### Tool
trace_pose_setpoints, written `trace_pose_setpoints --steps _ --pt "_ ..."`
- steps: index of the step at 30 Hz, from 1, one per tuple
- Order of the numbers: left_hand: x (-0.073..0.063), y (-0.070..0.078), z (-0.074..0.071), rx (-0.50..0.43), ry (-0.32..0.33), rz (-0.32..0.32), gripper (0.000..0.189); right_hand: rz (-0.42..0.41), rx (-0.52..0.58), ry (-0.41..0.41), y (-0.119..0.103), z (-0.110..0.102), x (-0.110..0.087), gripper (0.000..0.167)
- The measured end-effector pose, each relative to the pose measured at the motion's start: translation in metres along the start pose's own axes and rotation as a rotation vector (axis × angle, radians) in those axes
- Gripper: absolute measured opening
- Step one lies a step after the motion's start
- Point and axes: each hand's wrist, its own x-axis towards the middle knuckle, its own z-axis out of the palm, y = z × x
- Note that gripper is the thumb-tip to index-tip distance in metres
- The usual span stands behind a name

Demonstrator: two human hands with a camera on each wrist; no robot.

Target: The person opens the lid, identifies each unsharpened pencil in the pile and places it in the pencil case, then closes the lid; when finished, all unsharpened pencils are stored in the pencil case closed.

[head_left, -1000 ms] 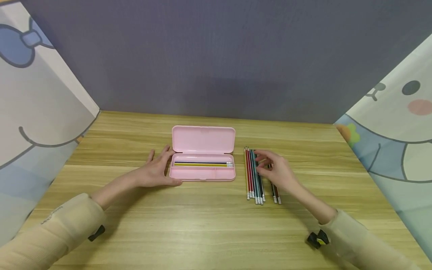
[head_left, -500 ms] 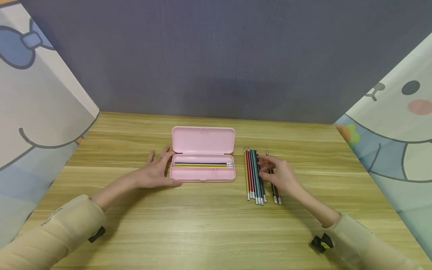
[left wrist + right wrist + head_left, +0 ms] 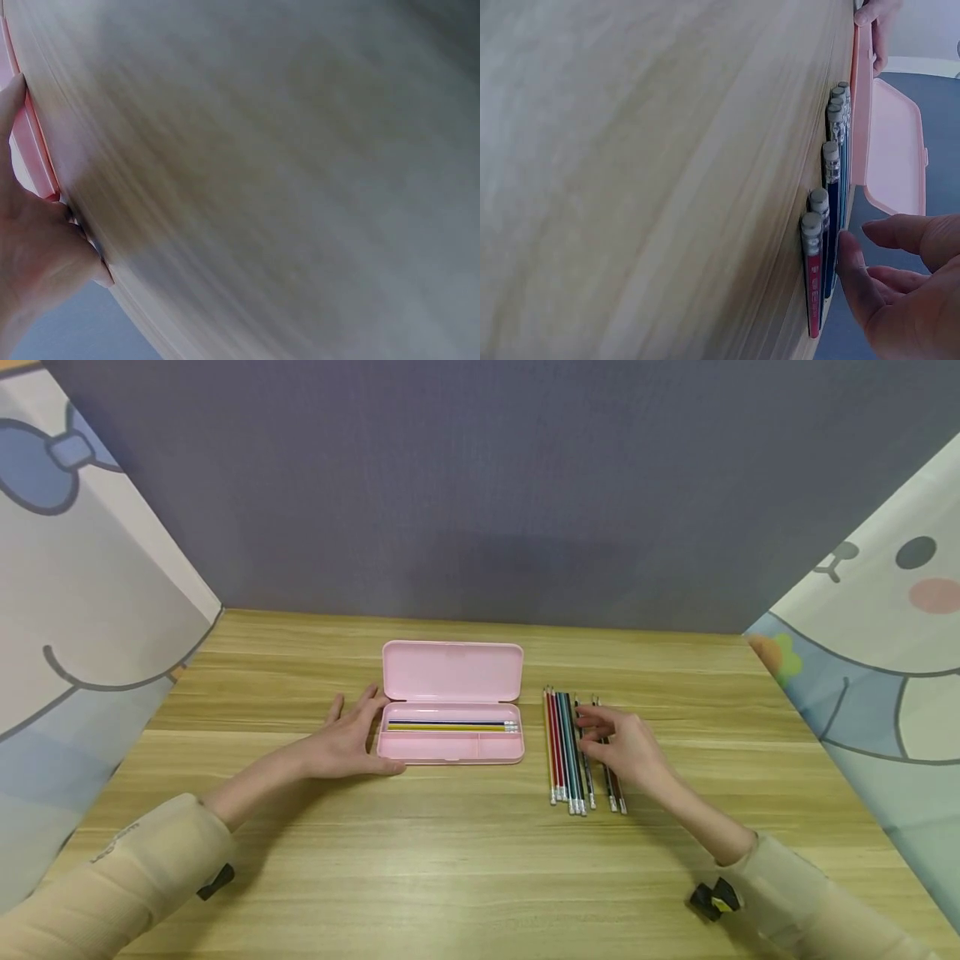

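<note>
A pink pencil case lies with its lid raised; blue and yellow pencils lie in its long rear compartment. My left hand rests at the case's left end, thumb at the front edge, fingers spread along the side. To the right of the case is a row of pencils, eraser ends toward me. My right hand is over the table beside them, its fingertips at one dark pencil slightly apart from the row. Under that hand lie further pencils, partly hidden; one shows a red side in the right wrist view.
The wooden table ends at a grey panel behind. Cartoon-printed panels stand on both sides. The raised lid leans back behind the case. Small dark devices sit on both sleeves.
My right hand has moved slightly right, and the dark pencil at its fingertips has come away from the row, leaving a narrow gap. The left hand and the case have stayed put.
</note>
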Motion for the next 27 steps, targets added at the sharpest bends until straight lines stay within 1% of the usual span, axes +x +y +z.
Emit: trace_pose_setpoints --steps 7,12,19,27 --pt "0.000 0.001 -0.001 0.006 -0.006 -0.007 0.098 0.017 -0.020 0.030 -0.003 0.002 -0.001 0.052" --pt "0.000 0.001 -0.001 0.012 -0.008 -0.011 0.098 0.020 -0.017 0.027 -0.005 0.003 -0.001 0.054" --pt "0.000 0.001 0.000 0.009 -0.011 -0.014 0.096 0.034 -0.007 0.004 -0.006 0.005 -0.002 0.060" --pt "0.000 0.001 0.000 0.000 -0.008 -0.008 0.094 0.070 -0.075 -0.040 -0.012 0.005 -0.001 0.070"
